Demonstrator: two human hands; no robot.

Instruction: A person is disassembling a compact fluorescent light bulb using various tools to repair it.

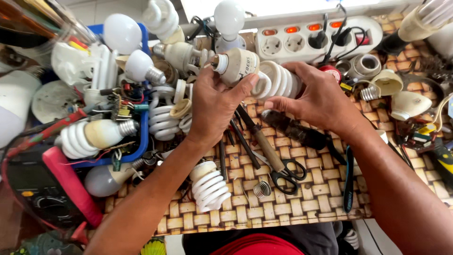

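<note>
A spiral fluorescent lamp with a cream base is held level above a woven mat. My left hand grips its base end, thumb across the casing. My right hand wraps the white spiral tube end, fingertips on the coils. Below the hands lie scissors, a wooden-handled tool and a dark soldering iron.
A blue tray at left holds several bulbs and circuit boards. A white power strip runs along the back. Another spiral lamp and a spring lie near the front. A multimeter sits at far left. Lamp shells lie right.
</note>
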